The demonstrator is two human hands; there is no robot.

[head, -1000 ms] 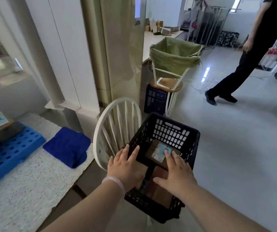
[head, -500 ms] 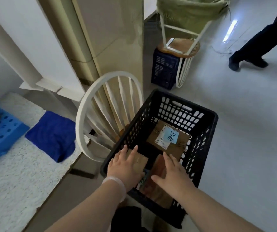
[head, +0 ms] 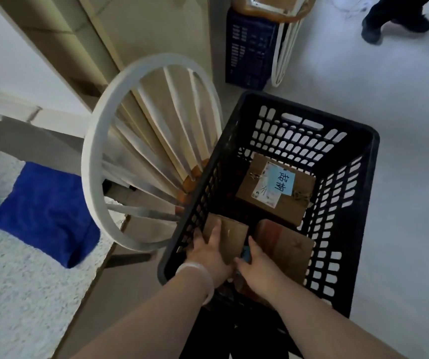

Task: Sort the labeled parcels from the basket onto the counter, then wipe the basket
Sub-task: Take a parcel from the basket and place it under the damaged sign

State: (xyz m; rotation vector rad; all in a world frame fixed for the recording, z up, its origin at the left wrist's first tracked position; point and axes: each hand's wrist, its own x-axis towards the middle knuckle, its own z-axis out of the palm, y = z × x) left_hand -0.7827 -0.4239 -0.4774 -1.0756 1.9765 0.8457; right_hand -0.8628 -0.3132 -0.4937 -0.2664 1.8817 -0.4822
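Observation:
A black slotted plastic basket [head: 363, 177] stands on a chair in front of me. Three cardboard parcels lie in it. The far parcel [head: 283, 200] faces up with a white and blue handwritten label [head: 275, 185]. A plain brown parcel [head: 290, 248] lies near right. A small parcel [head: 231, 239] lies near left, and both my hands are down on it. My left hand [head: 208, 251] holds its left side, my right hand [head: 257, 266] its right side. A blue label peeks out between them.
A white spindle-back chair [head: 96, 161] rises left of the basket. On the speckled counter [head: 14, 286] at left lies a folded blue cloth [head: 42, 211]. A dark blue crate [head: 249, 47] and stool legs stand behind. A person's feet [head: 389, 19] are at top right.
The view has tilted down and closer over the basket. Both hands have sunk deeper inside and closed around the small near-left parcel.

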